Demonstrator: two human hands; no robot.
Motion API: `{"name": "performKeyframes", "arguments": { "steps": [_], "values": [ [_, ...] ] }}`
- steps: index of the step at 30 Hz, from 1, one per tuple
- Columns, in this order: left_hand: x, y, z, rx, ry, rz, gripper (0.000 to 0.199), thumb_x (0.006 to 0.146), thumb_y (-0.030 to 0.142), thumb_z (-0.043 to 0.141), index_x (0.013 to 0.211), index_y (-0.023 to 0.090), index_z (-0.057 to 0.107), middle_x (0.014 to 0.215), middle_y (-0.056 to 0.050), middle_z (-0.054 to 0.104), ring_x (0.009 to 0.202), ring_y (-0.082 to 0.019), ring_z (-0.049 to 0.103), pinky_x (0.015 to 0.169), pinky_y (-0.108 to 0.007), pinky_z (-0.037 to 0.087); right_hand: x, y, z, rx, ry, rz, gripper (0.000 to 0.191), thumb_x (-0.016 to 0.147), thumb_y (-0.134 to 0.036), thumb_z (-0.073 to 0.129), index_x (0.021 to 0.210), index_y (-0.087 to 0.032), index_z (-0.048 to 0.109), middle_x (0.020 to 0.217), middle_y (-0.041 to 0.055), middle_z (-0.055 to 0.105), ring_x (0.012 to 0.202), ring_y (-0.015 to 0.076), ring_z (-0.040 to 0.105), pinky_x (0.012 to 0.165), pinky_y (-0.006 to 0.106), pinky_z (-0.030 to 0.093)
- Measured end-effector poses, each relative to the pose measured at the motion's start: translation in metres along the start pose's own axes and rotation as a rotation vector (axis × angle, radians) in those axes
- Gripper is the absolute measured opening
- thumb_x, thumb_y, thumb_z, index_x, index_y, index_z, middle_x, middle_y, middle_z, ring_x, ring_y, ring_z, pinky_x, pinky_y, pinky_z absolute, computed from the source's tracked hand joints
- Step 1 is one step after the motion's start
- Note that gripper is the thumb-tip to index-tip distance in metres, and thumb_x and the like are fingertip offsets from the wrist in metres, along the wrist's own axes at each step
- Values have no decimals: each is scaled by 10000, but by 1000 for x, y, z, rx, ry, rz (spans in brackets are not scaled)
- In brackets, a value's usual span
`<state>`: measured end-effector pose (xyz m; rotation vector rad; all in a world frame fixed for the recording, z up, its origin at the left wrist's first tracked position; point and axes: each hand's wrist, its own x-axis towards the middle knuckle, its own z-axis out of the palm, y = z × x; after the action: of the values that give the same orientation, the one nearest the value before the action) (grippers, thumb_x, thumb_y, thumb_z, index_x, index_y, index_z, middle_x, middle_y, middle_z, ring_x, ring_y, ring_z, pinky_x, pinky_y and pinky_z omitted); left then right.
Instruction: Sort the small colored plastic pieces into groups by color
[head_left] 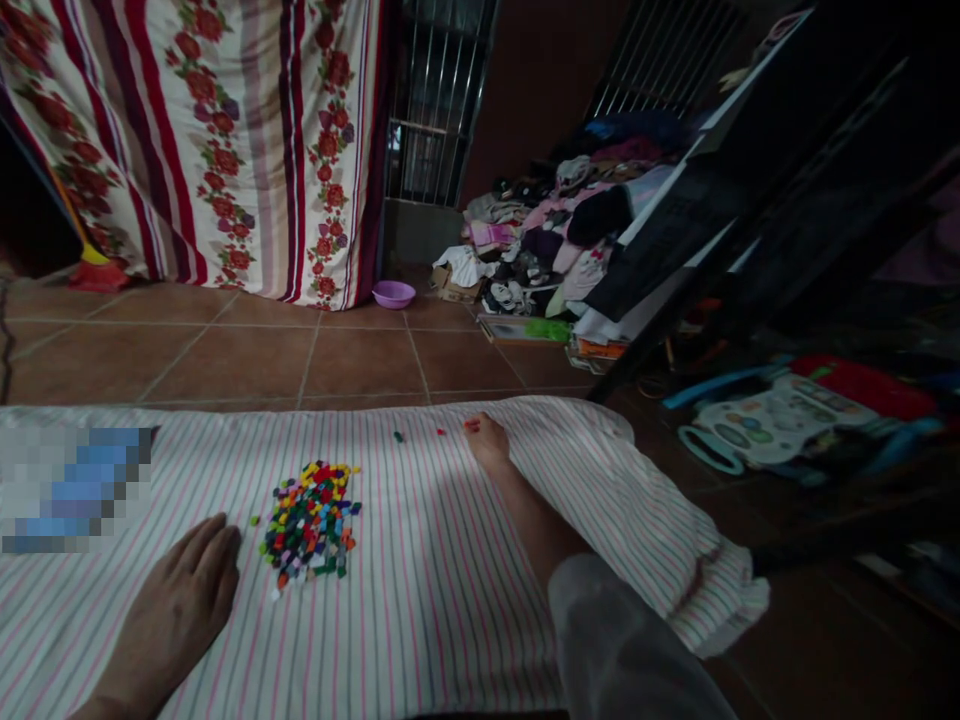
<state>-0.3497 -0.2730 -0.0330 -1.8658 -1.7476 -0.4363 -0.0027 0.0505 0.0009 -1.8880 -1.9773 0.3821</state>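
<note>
A pile of small multicoloured pieces [311, 525] lies on the striped cloth [420, 560]. My left hand [176, 600] rests flat on the cloth, left of the pile, with nothing in it. Near the cloth's far edge, my right hand [487, 440] has its fingers bent around a small red-orange piece [471, 425]. Just left of these fingertips lies a small red piece [441, 432], and farther left is a dark green piece [398, 437].
A blurred blue item [90, 480] lies at the cloth's left. Beyond the cloth are a tiled floor [247, 350], a purple basin [394, 294], a floral curtain [262, 150] and heaped clothes [555, 230]. A baby walker [780, 420] stands at the right.
</note>
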Motion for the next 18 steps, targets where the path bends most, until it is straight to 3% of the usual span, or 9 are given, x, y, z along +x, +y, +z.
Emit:
{"name": "performKeyframes", "arguments": {
  "steps": [6,18],
  "values": [
    [-3,-2,3,-38,-72,-47,321,860,336,371,1096,251,571,1093,-49,680,1175,-255,550,962,-463,498,12,6,2,-34,-65,-18,89,820,-205,596,883,-201,659,899,15,720,819,131,640,686,216,394],
    [7,1,-6,26,-67,13,326,857,303,367,1047,179,602,1063,-102,668,1136,-262,548,944,-420,474,16,10,-4,-61,-67,56,105,785,-206,625,834,-179,714,883,51,730,850,171,667,710,211,444]
  ]
}}
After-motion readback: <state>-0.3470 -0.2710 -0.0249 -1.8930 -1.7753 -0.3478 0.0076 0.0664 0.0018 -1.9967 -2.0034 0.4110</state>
